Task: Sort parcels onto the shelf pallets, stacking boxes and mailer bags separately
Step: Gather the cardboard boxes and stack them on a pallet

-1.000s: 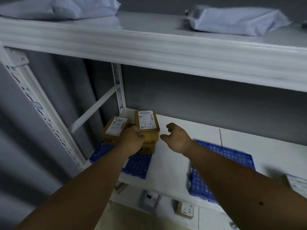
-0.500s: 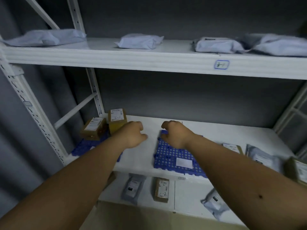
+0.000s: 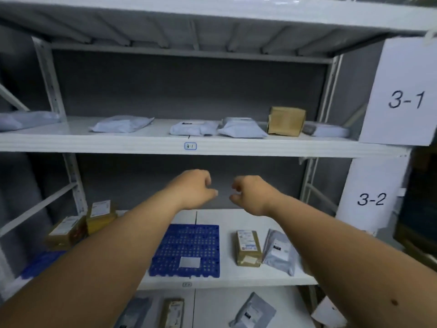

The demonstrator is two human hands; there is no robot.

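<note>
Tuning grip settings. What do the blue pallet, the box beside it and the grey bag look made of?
Blue pallet: looks like moulded plastic, a matte grid of holes. Box: brown cardboard, dull, with a paper label. Grey bag: thin plastic film, probably; it shows a slight sheen and wrinkles. Both hands are empty.

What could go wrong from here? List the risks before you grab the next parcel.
1. The cardboard box sits among the mailer bags on the 3-1 shelf; leaving it there mixes the types.
2. The small box and the grey mailer bag lie side by side off the blue pallet; a hasty grab by the right hand might take both.
</note>
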